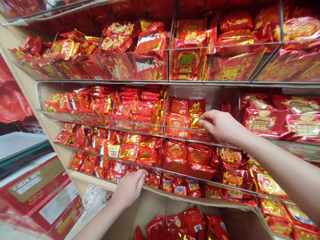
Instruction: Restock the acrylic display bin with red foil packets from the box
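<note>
My right hand [221,125] reaches into a clear-fronted compartment on the middle shelf. Its thumb and fingers are pinched together at the edge of a shiny red-and-gold snack packet [195,120]. To the left of that packet stands an orange-red packet [177,125] with a printed double character. My left hand [130,186] is lower down, its fingers curled at the left rim of an open cardboard box [190,199]; the fingertips are partly hidden. Inside the box lie several red packets [191,220].
Clear dividers and front panels [140,126] split the shelves into compartments filled with red packets. Pink-red packets [265,121] sit right of my right hand. Stacked red cartons [37,190] stand at the left, and a crumpled plastic bag [95,199] lies beside the shelf base.
</note>
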Motion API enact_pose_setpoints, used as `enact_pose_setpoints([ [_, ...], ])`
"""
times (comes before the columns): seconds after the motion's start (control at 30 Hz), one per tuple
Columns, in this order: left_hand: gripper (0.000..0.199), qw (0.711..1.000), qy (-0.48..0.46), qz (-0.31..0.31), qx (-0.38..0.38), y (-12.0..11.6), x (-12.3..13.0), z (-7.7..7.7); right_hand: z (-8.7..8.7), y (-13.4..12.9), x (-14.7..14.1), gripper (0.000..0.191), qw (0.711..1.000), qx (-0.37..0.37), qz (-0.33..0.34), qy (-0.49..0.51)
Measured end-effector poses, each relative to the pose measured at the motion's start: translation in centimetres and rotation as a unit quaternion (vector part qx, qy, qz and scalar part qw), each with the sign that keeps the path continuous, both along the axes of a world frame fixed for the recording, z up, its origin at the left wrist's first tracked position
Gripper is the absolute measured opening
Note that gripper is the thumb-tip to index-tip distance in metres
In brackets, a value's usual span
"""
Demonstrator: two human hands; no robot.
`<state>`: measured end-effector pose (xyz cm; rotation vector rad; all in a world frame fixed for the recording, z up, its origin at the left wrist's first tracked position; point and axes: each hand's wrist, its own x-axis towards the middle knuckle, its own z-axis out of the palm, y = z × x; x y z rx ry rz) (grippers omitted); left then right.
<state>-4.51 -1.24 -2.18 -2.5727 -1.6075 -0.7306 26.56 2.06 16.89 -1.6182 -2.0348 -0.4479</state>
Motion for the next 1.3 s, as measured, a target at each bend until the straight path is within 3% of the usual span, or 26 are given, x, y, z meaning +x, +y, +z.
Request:
enact_pose_setpoints([
  [0.1,0.026,1.0,-0.001,-0.008,0.0,0.0,0.0,0.1,-0.2,-2.4,-1.2,0.019,0.992,0.094,0.05,0.068],
  [0.17,0.026,1.0,-0.002,-0.016,-0.004,0.0,-0.1,0.2,-2.4,-5.7,-2.6,0.023,0.973,0.162,0.139,0.09],
  [0.2,0.027,1.0,-0.004,-0.021,-0.006,0.1,-0.1,0.2,-4.2,-7.5,-3.4,0.025,0.965,0.155,0.198,0.074],
  [0.27,0.028,0.999,-0.009,-0.032,-0.007,0.2,-0.2,-0.1,-9.1,-10.9,-4.6,0.027,0.948,0.033,0.318,-0.002],
  [0.33,0.031,0.998,-0.013,-0.055,-0.009,0.1,-0.2,-0.3,-14.7,-13.1,-5.2,0.024,0.919,-0.166,0.353,-0.064],
  [0.43,0.03,0.991,0.005,-0.13,-0.037,-1.2,1.0,-0.7,-21.8,-13.5,-4.9,0.019,0.901,-0.35,0.256,-0.028],
  [0.53,0.031,0.954,0.08,-0.242,-0.155,-3.1,4.0,-1.4,-25.2,-11.9,-4.6,0.02,0.884,-0.432,0.18,0.02],
  [0.6,0.035,0.93,0.122,-0.264,-0.227,-4.0,6.3,-2.6,-26.1,-11.1,-4.9,0.022,0.869,-0.466,0.165,0.033],
  [0.7,0.03,0.902,0.173,-0.241,-0.313,-4.3,8.6,-5.3,-27.3,-11.2,-6.1,0.024,0.859,-0.484,0.16,0.046],
  [0.8,0.032,0.877,0.197,-0.219,-0.379,-3.9,8.8,-7.5,-28.8,-12.1,-7.1,0.018,0.876,-0.46,0.126,0.07],
  [0.87,0.037,0.872,0.184,-0.209,-0.403,-3.7,8.1,-8.0,-29.4,-12.2,-7.1,0.015,0.881,-0.449,0.115,0.092],
  [0.93,0.046,0.87,0.155,-0.202,-0.423,-3.4,7.4,-7.9,-29.3,-12.0,-6.8,0.015,0.877,-0.45,0.118,0.118],
  [1.03,0.054,0.872,0.085,-0.192,-0.441,-3.0,6.6,-6.8,-27.8,-11.8,-6.0,0.016,0.873,-0.442,0.13,0.159],
  [1.13,0.03,0.887,-0.007,-0.18,-0.425,-3.0,6.1,-5.2,-25.4,-12.2,-5.6,0.012,0.868,-0.41,0.147,0.237],
  [1.23,0.018,0.915,-0.097,-0.148,-0.363,-4.1,5.9,-3.3,-23.1,-13.3,-5.9,0.005,0.815,-0.374,0.178,0.404],
  [1.3,0.015,0.932,-0.147,-0.125,-0.306,-5.2,6.0,-1.9,-21.8,-14.0,-6.4,0.014,0.778,-0.366,0.207,0.467],
])
